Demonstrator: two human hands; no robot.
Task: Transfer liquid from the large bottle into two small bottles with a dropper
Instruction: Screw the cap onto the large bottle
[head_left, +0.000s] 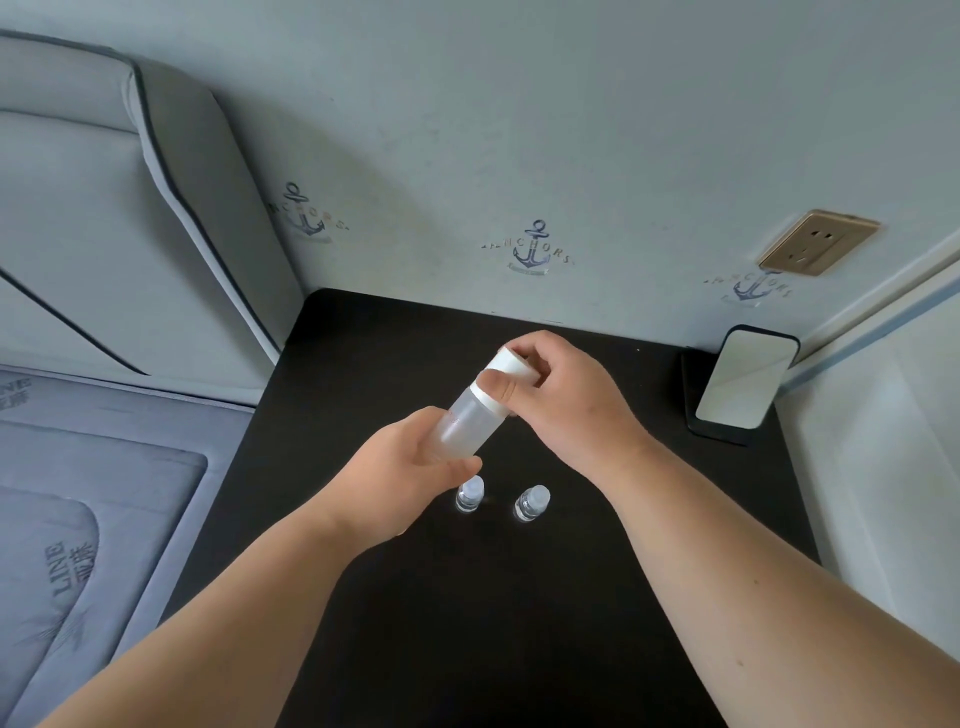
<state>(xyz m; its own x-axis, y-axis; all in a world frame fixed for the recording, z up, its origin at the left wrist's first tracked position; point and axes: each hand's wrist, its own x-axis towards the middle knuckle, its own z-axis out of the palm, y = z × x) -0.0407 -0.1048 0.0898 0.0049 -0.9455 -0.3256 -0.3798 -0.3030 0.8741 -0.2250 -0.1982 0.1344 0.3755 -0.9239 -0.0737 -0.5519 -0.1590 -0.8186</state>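
Gripping large bottle (470, 423): left hand (402, 467) below, right hand (563, 395) capping.

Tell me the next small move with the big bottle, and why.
Probably twist the white cap off. The left hand grips the large bottle, tilted above the black table, and the right hand pinches its cap, which is on. No dropper is in view.

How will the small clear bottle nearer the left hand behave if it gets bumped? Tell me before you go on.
The small clear bottle stands upright on the black tabletop, narrow for its height, so a knock would probably tip it. It looks round, so once down it would likely roll. It seems capped, so spilling looks unlikely. The left hand sits right above it.
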